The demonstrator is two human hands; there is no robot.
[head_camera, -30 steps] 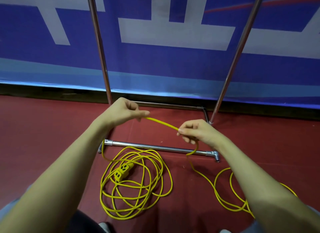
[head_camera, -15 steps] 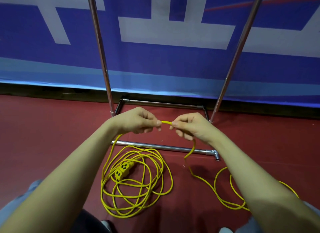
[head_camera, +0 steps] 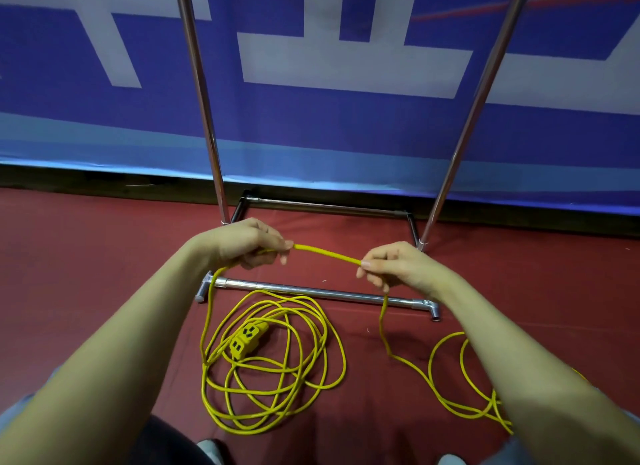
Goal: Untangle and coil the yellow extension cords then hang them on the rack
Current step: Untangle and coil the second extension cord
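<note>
Yellow extension cord (head_camera: pixel 327 254) stretches between left hand (head_camera: pixel 247 244) and right hand (head_camera: pixel 394 269).

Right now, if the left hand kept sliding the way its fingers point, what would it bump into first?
Probably the right hand. The left hand points along the taut yellow cord stretched between them, with nothing else in that line, though depth is hard to judge here.

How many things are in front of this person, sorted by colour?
Yellow: 2, the cord stretched between the hands and the outlet block lying in the loops on the floor.
Silver metal: 1, the rack.
Red: 1, the floor.
Blue and white: 1, the banner.
Total: 5.
</note>
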